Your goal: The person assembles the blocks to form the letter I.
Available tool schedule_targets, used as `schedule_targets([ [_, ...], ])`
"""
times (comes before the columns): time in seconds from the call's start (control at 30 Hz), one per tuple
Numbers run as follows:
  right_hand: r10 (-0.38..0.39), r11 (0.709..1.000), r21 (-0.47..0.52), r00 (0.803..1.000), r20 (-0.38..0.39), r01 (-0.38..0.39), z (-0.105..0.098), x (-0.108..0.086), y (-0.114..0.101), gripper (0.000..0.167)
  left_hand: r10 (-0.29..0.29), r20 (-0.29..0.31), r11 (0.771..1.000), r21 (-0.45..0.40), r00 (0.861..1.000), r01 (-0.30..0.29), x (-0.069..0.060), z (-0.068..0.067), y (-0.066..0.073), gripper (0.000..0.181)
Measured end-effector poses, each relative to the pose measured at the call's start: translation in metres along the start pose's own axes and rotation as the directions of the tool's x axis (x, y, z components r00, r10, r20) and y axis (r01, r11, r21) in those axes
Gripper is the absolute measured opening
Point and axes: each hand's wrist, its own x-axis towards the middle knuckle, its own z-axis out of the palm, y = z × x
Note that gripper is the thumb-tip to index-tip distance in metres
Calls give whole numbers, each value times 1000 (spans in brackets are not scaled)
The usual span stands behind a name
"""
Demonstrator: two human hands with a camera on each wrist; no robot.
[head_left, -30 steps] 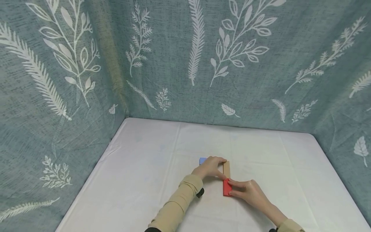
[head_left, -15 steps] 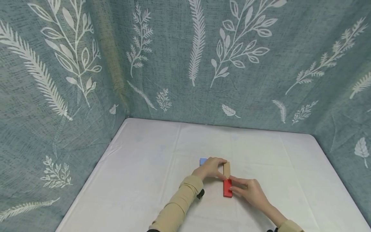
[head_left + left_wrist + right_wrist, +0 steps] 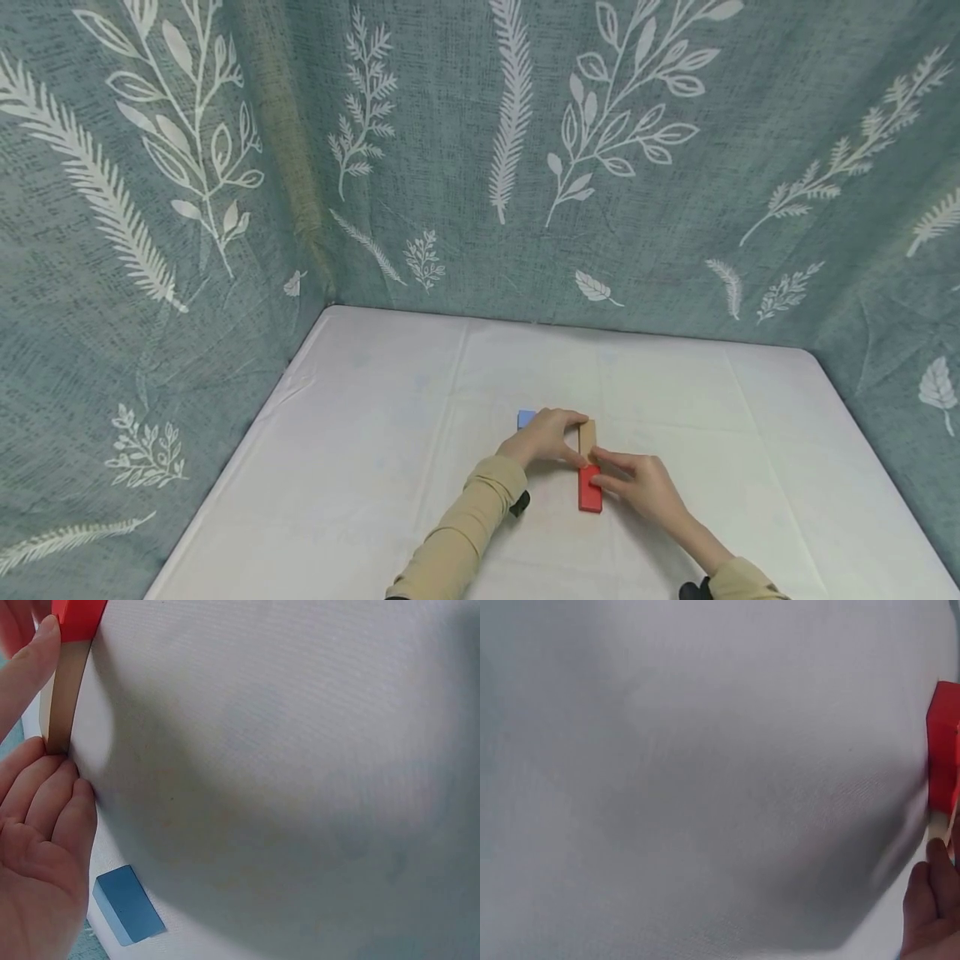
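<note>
1 red rectangular block (image 3: 590, 492)

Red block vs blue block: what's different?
Placement: the red block meets the wooden block end to end; the blue block lies apart.
Contact: the right hand touches the red block; no finger is on the blue block.
Head view: the left hand partly hides the blue block; the red block shows mostly.
Shared: both boxy, single-coloured.

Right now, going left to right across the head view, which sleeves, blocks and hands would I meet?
Left sleeve → blue block → tan block → right hand → right sleeve. Left out for overlap: left hand, red block.
</note>
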Motion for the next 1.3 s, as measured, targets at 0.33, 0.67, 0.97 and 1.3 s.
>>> schedule_targets([
  [0.33,-69,997,-21,998,4,69,5,2,11,40,8,1,1000,-13,1000,-8,0,2,-2,70],
  [0.67,-76,997,-20,997,29,77,3,0,7,41,5,15,1000,-23,1000,-5,-1,4,-4,70],
  [0.97,-81,997,-9,997,-1,81,2,0,7,40,27,10,999,-38,1000,-27,-2,4,-4,70],
  [1.3,-85,996,-10,996,-7,85,4,-1,9,40,20,-12,999,-42,1000,-20,-8,9,-6,69],
])
